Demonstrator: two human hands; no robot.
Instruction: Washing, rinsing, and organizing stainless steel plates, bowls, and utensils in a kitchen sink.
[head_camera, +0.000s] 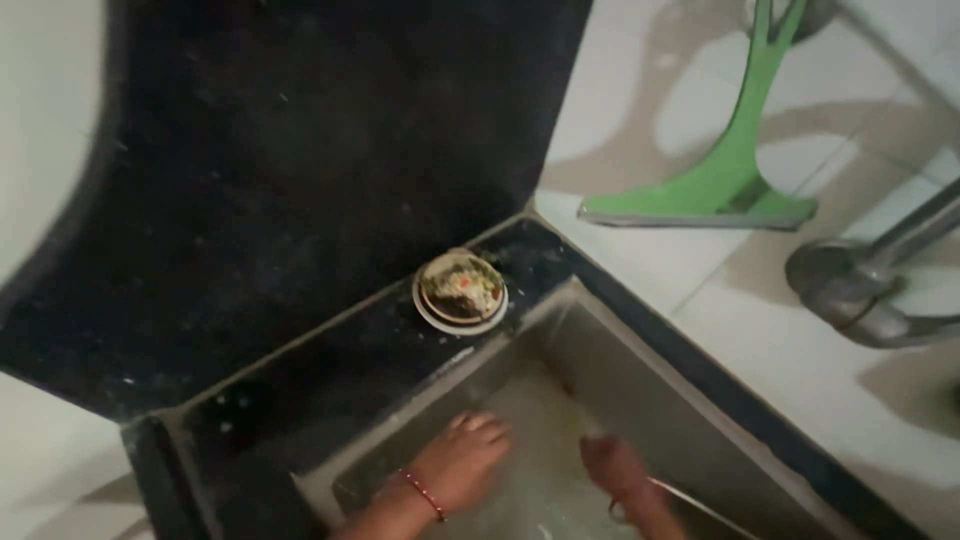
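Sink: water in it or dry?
Water in it. The sink basin looks cloudy and rippled around the left hand and right hand, both lowered into it. Depth: cannot tell.

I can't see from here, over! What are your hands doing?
Both hands down in the sink, left hand flat, right hand blurred. Small dish of scraps on the dark ledge. Nothing in the way.

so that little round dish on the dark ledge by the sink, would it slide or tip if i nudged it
The small round dish looks shallow and flat-bottomed, so it would probably slide rather than tip or roll. The dark ledge looks smooth and polished, so likely little grip. It sits close to the sink edge, so a push that way might drop it in.
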